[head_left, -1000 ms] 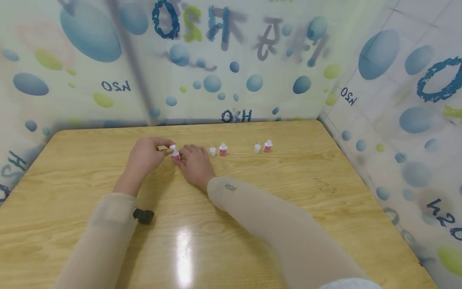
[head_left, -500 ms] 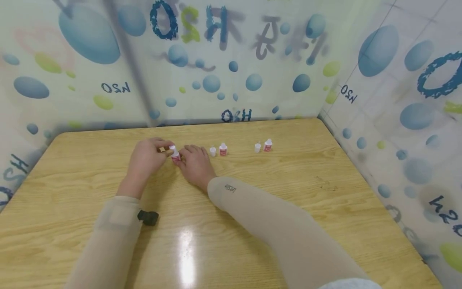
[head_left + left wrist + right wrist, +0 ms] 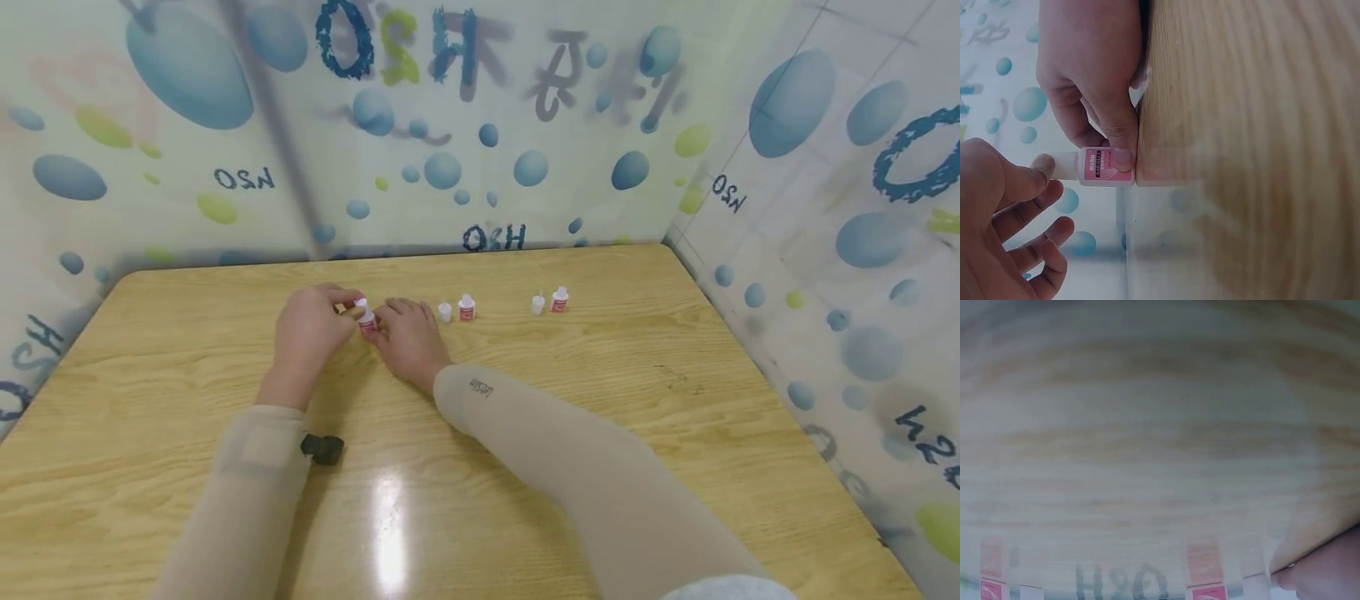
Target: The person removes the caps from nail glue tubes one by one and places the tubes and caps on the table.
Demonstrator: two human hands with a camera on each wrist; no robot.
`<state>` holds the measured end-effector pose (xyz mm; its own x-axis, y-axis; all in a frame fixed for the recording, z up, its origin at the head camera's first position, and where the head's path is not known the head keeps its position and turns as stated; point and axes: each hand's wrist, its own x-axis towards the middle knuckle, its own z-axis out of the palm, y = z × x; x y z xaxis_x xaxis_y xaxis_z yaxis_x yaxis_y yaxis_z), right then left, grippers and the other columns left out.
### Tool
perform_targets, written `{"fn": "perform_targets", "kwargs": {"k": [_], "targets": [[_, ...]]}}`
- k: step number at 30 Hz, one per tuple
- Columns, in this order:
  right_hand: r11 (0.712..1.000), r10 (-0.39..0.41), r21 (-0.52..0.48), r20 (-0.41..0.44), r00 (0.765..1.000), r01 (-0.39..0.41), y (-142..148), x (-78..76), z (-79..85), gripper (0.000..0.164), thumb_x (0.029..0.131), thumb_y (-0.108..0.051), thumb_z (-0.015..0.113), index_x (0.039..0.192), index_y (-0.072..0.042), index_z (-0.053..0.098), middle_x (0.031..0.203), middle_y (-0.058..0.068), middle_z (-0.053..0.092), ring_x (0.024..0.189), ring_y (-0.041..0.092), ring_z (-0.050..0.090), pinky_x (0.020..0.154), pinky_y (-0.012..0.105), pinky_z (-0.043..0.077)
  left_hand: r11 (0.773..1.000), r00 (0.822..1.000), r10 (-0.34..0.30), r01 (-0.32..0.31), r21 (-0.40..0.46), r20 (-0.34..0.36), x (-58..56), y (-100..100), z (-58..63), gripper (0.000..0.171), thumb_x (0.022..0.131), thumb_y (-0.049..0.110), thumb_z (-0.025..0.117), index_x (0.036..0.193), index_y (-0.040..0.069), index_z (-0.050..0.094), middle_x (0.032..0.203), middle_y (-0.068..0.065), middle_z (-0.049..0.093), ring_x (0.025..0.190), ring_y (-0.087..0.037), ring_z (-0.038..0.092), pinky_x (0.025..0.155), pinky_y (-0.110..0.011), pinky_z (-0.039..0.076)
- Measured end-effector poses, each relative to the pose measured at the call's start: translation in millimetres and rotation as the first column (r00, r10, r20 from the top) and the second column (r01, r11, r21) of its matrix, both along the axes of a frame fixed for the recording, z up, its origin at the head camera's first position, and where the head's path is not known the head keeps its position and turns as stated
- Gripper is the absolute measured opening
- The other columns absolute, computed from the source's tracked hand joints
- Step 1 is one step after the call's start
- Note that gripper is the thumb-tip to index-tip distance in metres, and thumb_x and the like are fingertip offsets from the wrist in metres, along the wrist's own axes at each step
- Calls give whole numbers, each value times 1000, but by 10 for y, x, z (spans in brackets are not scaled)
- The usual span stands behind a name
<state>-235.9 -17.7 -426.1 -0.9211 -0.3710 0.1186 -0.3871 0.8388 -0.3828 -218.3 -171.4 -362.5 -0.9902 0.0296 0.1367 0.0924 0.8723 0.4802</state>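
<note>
A small nail glue bottle (image 3: 1100,167) with a pink label and white cap (image 3: 1065,166) stands upright on the wooden table. My left hand (image 3: 311,333) pinches the cap between thumb and fingers, its other fingers loosely bent in the left wrist view. My right hand (image 3: 411,340) grips the bottle low at its pink body, thumb across the label, with its edge resting close on the table. In the right wrist view only a bit of the right hand (image 3: 1329,572) shows at the lower right corner.
Right of my hands stands a second glue bottle (image 3: 467,308) with a loose white cap (image 3: 445,312) beside it. Farther right are a third bottle (image 3: 559,300) and its cap (image 3: 537,305). A patterned wall covering (image 3: 420,125) rises behind the table (image 3: 570,400).
My left wrist and forearm have shifted slightly to the right, while the left fingers stay at the cap. My right hand and the other bottles keep their places.
</note>
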Motion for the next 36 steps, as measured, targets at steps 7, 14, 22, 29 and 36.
{"fn": "perform_targets", "kwargs": {"k": [7, 14, 22, 29, 36], "targets": [[1000, 5, -8, 5, 1000, -5, 10, 4, -5, 37, 109, -47, 56, 135, -24, 67, 162, 3, 53, 156, 23, 44, 132, 52, 28, 980, 982, -140, 118, 161, 129, -116, -97, -40, 30, 105, 21, 66, 129, 5, 74, 115, -17, 69, 89, -30, 58, 66, -32, 46], [1000, 12, -16, -4, 1000, -12, 13, -2, -6, 35, 108, -46, 59, 134, -24, 68, 161, 3, 54, 155, 23, 44, 132, 52, 27, 937, 931, -332, 306, 167, 154, -285, -276, -12, 27, 103, 16, 70, 128, 8, 75, 105, -14, 64, 90, -27, 52, 69, -33, 44], [1000, 4, -26, 7, 1000, -4, 7, -18, -16, 32, 109, -44, 59, 134, -25, 68, 162, 3, 53, 156, 23, 43, 132, 52, 26, 937, 924, -329, 295, 187, 193, -390, -365, -30, 21, 99, 19, 75, 117, 7, 78, 102, -11, 67, 97, -28, 54, 76, -36, 46], [1000, -8, -28, 25, 1000, 9, -11, -7, 13, 26, 108, -43, 61, 124, -24, 69, 163, 3, 51, 157, 23, 42, 133, 54, 24, 946, 939, -285, 243, 213, 194, -405, -333, -40, 20, 97, 20, 78, 110, 6, 78, 98, -7, 69, 92, -23, 56, 76, -33, 48], [999, -9, -35, 31, 999, 10, -5, 2, 19, 27, 108, -43, 61, 124, -24, 69, 163, 3, 51, 157, 22, 42, 133, 53, 24, 951, 948, -261, 219, 219, 183, -400, -316, -47, 15, 96, 11, 75, 109, 5, 79, 94, -5, 70, 88, -22, 56, 74, -33, 48]]}}
